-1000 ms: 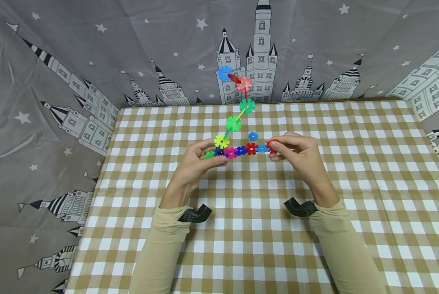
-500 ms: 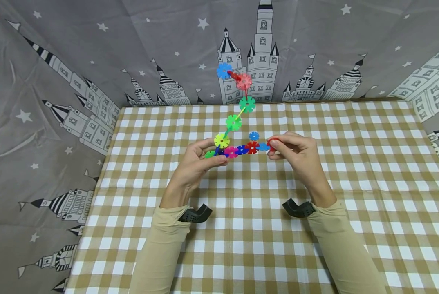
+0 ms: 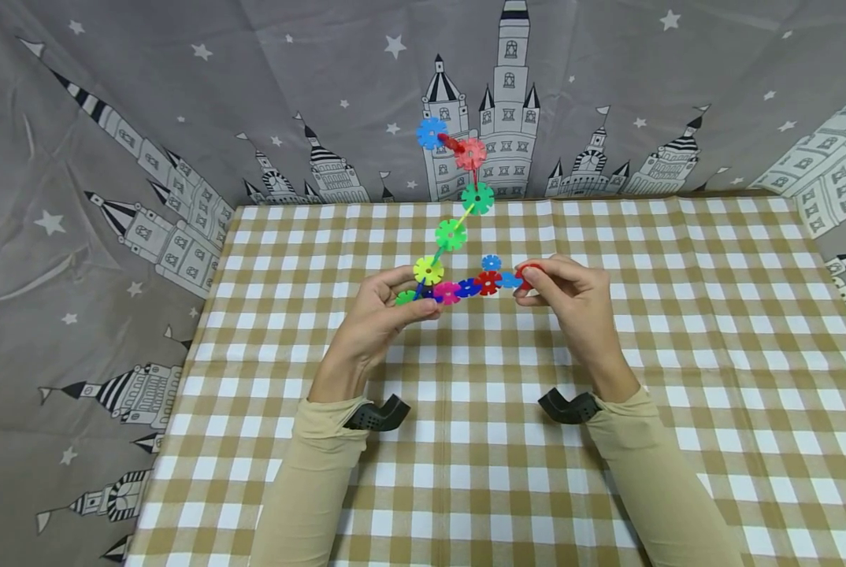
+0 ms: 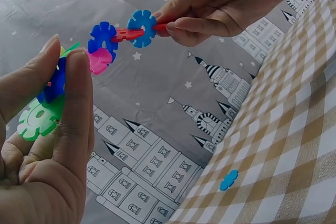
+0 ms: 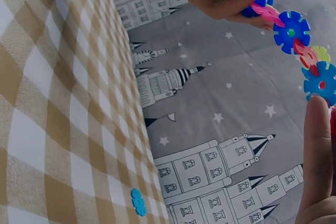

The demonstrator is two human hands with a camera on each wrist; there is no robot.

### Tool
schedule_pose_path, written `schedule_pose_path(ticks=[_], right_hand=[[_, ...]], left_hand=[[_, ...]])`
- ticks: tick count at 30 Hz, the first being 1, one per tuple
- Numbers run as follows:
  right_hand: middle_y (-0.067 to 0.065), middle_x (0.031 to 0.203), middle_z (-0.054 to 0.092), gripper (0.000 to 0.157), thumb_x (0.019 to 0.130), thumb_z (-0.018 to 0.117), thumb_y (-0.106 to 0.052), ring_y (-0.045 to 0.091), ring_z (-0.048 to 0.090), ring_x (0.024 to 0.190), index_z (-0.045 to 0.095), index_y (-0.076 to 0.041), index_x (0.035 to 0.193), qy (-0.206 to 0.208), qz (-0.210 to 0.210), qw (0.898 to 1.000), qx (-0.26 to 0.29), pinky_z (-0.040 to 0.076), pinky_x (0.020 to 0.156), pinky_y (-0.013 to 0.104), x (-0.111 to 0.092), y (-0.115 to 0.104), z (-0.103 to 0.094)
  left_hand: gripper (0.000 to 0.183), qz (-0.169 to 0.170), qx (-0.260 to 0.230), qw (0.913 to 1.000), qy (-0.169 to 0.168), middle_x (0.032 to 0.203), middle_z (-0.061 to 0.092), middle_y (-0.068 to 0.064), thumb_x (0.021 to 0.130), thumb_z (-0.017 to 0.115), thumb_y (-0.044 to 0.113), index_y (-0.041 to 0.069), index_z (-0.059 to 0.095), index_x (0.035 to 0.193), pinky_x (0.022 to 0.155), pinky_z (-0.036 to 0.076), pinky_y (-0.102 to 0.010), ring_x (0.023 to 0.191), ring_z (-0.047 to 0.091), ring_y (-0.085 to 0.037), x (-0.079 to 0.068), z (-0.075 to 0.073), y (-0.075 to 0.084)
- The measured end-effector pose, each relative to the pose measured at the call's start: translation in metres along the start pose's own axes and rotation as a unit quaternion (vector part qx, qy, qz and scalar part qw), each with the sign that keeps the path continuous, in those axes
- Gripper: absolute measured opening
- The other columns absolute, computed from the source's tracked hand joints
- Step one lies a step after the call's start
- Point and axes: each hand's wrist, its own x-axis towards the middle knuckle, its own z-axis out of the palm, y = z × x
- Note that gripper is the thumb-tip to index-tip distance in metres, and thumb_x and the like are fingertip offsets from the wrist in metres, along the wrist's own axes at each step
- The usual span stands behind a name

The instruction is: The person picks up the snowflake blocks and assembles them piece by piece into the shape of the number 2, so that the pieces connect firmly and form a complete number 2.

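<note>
Both hands hold up a chain of notched plastic building discs above the table. My left hand (image 3: 380, 315) pinches a dark blue disc (image 4: 51, 85) at the corner where two branches meet; a green disc (image 4: 39, 120) sits below it. One branch rises away through a yellow disc (image 3: 428, 272), green discs and a pink-red disc (image 3: 471, 154) to a light blue disc (image 3: 432, 134). Rightward runs the other branch, through a pink disc (image 3: 447, 293) and a blue disc (image 5: 292, 32). At its end my right hand (image 3: 575, 291) pinches a red disc (image 3: 527, 274), partly covered by fingers.
A loose blue disc (image 4: 229, 180) lies on the checked tablecloth (image 3: 494, 472), beyond the chain. A grey curtain (image 3: 366, 47) printed with castles and stars stands behind the table and along its sides.
The right-hand end of the chain has tilted slightly upward, and my right wrist has shifted a little left. The rising branch stands slightly higher. Both hands keep their grip.
</note>
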Motion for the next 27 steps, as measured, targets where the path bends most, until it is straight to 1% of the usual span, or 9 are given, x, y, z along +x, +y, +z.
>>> schedule_pose_path(ticks=[9,15,17,20,22,27], right_hand=[[0.004,0.094,0.074,0.020,0.097,0.067,0.001,0.014,0.075,0.075,0.069,0.018,0.108,0.011,-0.007,1.000,0.000,0.065,0.071,0.031,-0.0008,0.0025,0.0031],[0.007,0.093,0.075,0.019,0.099,0.064,0.000,0.013,0.075,0.072,0.068,0.017,0.108,0.005,-0.016,1.000,-0.023,0.065,0.069,0.031,-0.0004,0.0033,0.0023],[0.007,0.092,0.075,0.019,0.100,0.064,0.000,0.014,0.075,0.073,0.068,0.016,0.109,0.003,-0.019,0.999,-0.027,0.065,0.068,0.032,-0.0005,0.0037,0.0022],[0.005,0.090,0.076,0.021,0.102,0.062,-0.002,0.015,0.076,0.073,0.066,0.017,0.109,0.000,-0.028,0.999,-0.027,0.065,0.066,0.033,-0.0005,0.0034,0.0027],[0.000,0.089,0.077,0.022,0.103,0.061,-0.004,0.014,0.076,0.073,0.066,0.016,0.108,-0.002,-0.036,0.999,-0.036,0.064,0.066,0.032,-0.0008,0.0023,0.0031],[-0.004,0.091,0.077,0.022,0.102,0.063,-0.005,0.012,0.077,0.074,0.067,0.015,0.108,-0.003,-0.058,0.997,-0.059,0.064,0.066,0.030,-0.0015,0.0011,0.0026]], left_hand=[[0.048,-0.004,-0.003,1.0000,0.002,0.102,0.075,-0.002,0.091,0.059,-0.020,-0.016,0.050,0.138,0.079,0.064,-0.026,0.080,0.076,-0.013,-0.0005,0.0017,0.0013],[0.046,0.001,-0.005,1.0000,0.002,0.101,0.074,-0.003,0.090,0.060,-0.021,-0.015,0.053,0.135,0.079,0.064,-0.026,0.080,0.076,-0.013,-0.0007,0.0022,0.0005],[0.045,0.005,0.003,1.0000,0.002,0.103,0.075,-0.003,0.090,0.061,-0.020,-0.014,0.054,0.134,0.079,0.065,-0.027,0.081,0.076,-0.013,-0.0005,0.0024,0.0000],[0.044,0.009,0.022,0.9997,-0.001,0.105,0.075,-0.002,0.090,0.063,-0.019,-0.014,0.055,0.133,0.081,0.065,-0.028,0.082,0.076,-0.013,0.0005,0.0027,-0.0015],[0.045,0.011,0.035,0.9993,-0.005,0.107,0.075,-0.001,0.090,0.064,-0.018,-0.014,0.055,0.134,0.082,0.065,-0.029,0.084,0.076,-0.013,0.0014,0.0025,-0.0026],[0.044,0.011,0.042,0.9991,-0.003,0.108,0.075,-0.001,0.091,0.064,-0.017,-0.015,0.055,0.134,0.083,0.065,-0.029,0.084,0.076,-0.012,0.0026,0.0032,-0.0037]])
